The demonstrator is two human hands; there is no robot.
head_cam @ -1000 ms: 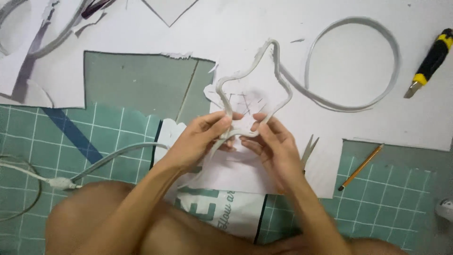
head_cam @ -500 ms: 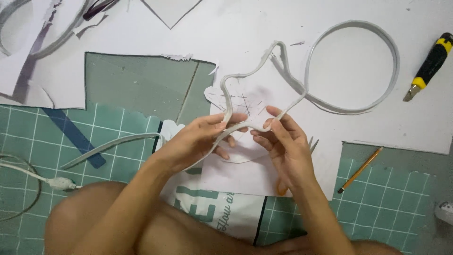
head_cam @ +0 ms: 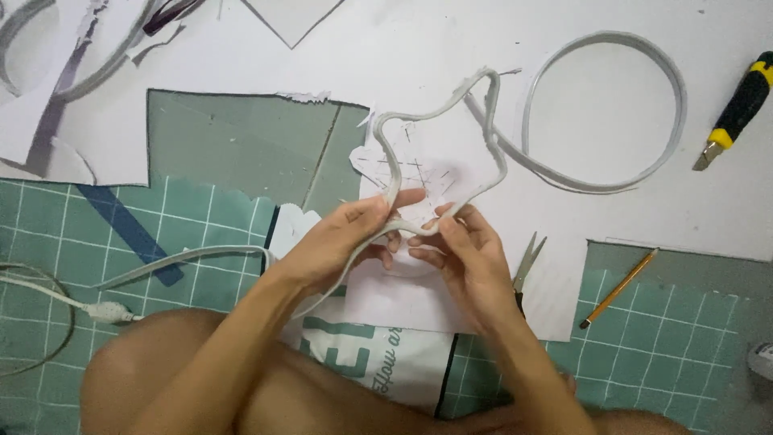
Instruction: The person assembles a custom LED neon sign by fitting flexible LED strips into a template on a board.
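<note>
Hands (head_cam: 411, 242) lower now, still pinching white strip (head_cam: 483, 153).

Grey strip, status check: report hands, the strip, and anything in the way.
Left hand and right hand both pinching the grey strip, bent into a partial star over the paper template. Scissors beside right hand; nothing blocking.

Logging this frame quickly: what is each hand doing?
Left hand: closed on the grey flexible strip.
Right hand: pinching the same strip.
</note>
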